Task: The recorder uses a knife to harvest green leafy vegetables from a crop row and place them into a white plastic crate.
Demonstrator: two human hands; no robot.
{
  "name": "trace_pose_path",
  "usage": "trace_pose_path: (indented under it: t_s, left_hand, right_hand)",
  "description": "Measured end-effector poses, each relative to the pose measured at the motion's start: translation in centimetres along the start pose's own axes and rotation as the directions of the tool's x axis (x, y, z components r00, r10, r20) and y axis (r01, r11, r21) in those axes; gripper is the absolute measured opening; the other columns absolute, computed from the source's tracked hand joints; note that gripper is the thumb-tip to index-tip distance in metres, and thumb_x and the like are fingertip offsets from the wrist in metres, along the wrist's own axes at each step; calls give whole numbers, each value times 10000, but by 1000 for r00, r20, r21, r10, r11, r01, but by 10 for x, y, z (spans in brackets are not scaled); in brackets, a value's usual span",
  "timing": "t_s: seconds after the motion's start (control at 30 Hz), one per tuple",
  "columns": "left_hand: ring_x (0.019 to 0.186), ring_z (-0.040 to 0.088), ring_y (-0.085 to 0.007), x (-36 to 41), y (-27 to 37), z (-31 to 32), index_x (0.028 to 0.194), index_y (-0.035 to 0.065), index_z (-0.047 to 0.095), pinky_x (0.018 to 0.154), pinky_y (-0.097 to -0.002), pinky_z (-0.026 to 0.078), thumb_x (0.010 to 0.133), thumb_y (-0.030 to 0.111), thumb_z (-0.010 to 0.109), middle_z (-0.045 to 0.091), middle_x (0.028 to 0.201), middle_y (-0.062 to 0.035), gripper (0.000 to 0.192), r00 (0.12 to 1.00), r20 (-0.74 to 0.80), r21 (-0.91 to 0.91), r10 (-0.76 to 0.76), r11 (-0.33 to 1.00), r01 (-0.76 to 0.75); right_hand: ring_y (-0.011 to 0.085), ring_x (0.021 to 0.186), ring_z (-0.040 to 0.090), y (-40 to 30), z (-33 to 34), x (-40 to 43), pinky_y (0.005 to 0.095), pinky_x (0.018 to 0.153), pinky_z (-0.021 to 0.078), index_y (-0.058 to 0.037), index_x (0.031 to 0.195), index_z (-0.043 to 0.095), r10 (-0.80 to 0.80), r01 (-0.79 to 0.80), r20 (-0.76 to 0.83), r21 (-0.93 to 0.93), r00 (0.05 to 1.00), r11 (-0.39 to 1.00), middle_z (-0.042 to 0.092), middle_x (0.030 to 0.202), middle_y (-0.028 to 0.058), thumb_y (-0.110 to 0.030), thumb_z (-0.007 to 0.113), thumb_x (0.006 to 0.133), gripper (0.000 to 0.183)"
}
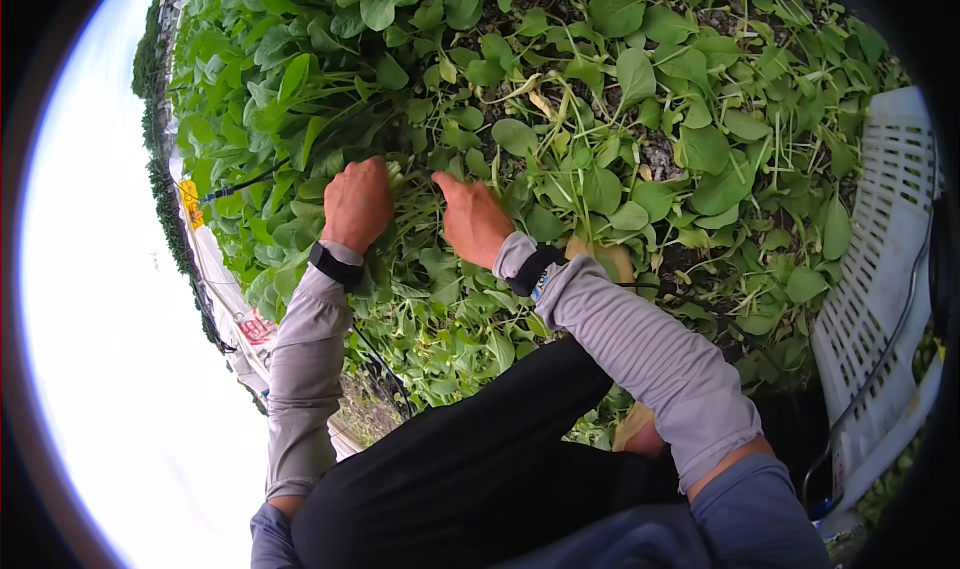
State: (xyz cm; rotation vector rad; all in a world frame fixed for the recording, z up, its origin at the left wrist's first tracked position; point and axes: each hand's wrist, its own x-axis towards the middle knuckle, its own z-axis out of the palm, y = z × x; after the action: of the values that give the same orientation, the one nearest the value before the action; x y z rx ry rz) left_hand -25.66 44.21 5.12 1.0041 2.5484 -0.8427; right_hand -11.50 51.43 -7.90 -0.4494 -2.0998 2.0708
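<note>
My left hand (358, 203) is closed round the pale stems (394, 173) of a bunch of leafy greens, whose leaves spread to the left and below the fist. Just to its right, my right hand (476, 220) is held low over cut stalks, with its fingers curled and the forefinger side towards the stems. A small dark tip shows by that forefinger; whether the hand holds a tool is hidden. Standing leafy greens (300, 81) grow densely beyond my left hand. Loose leaves and cut stems (600, 186) litter the soil to the right.
A white slatted plastic crate (870, 299) stands at my right side. My bent knee in black trousers (465, 434) is close below the hands, with a tan shoe (607, 260) near my right wrist. A thin black hose (247, 182) and a yellow tag (190, 203) are at left.
</note>
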Motion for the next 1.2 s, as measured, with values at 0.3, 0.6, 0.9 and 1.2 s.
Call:
trace_pose_path:
  t_s: [0.3,0.6,0.9,1.2]
  left_hand:
    - [889,723,-447,-11,13,-25,927,19,671,793,-536,577,809,63,667,732,904,-248,126,997,-52,-35,-52,998,50]
    - [764,726,-302,-66,24,-132,1111,-5,702,749,-396,560,802,106,741,738,884,-187,331,960,-274,-453,55,873,-179]
    - [780,671,-121,-68,61,-158,1149,-20,687,758,-300,553,820,51,760,731,881,-74,343,954,119,-871,274,490,-32]
    - [834,656,-101,-53,77,-150,1235,10,696,832,-293,546,803,28,783,745,944,-67,441,966,-33,-740,255,644,-195]
  right_hand:
    - [509,848,711,-4,7,20,558,738,586,34,1042,629,22,-19,49,-78,999,997,708,864,311,21,619,859,184]
    - [167,878,705,-20,-81,-33,301,752,562,14,1312,615,378,-422,252,766,891,485,705,984,94,-83,748,923,422]
    - [83,689,549,-82,-150,-25,267,650,478,-13,1138,738,-134,127,-33,602,990,788,618,779,-11,-244,819,936,317]
    - [154,664,637,-68,-142,-27,328,628,502,15,1013,743,-162,247,-208,496,965,833,689,771,70,-194,816,917,242]
